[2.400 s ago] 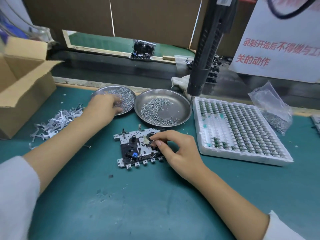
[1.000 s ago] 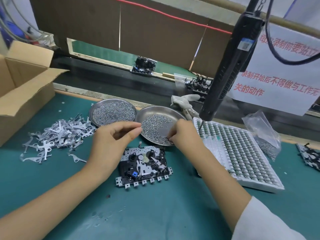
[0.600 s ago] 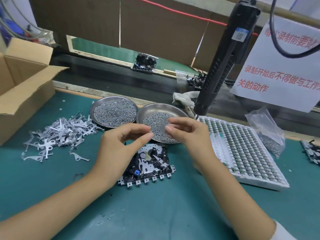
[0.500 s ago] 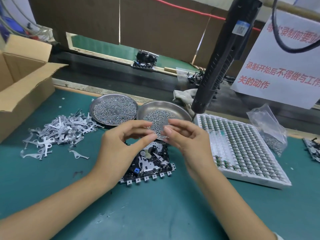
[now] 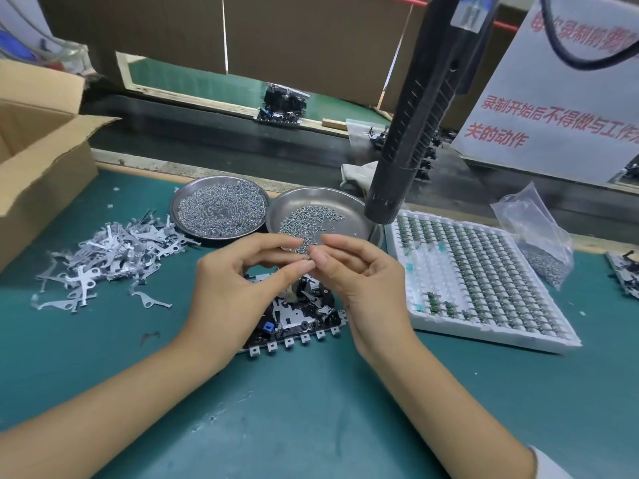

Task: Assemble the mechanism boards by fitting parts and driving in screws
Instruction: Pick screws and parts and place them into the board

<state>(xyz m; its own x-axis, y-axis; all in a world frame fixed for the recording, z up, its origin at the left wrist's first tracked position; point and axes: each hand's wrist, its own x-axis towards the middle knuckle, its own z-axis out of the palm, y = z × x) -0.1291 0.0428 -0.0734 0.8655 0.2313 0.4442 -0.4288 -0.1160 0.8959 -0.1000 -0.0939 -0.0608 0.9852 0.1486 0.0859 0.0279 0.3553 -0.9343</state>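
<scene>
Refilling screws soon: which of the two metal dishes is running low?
The right dish, beside the white tray: bare metal shows around its screws; the left dish is covered.

Bright, even light; wide-angle edge distortion

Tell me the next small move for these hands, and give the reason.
Probably lower the right hand to the mechanism board and seat what it pinches. Both hands meet fingertip to fingertip above the board, apparently over a tiny screw; the left hand touches it too.
</scene>
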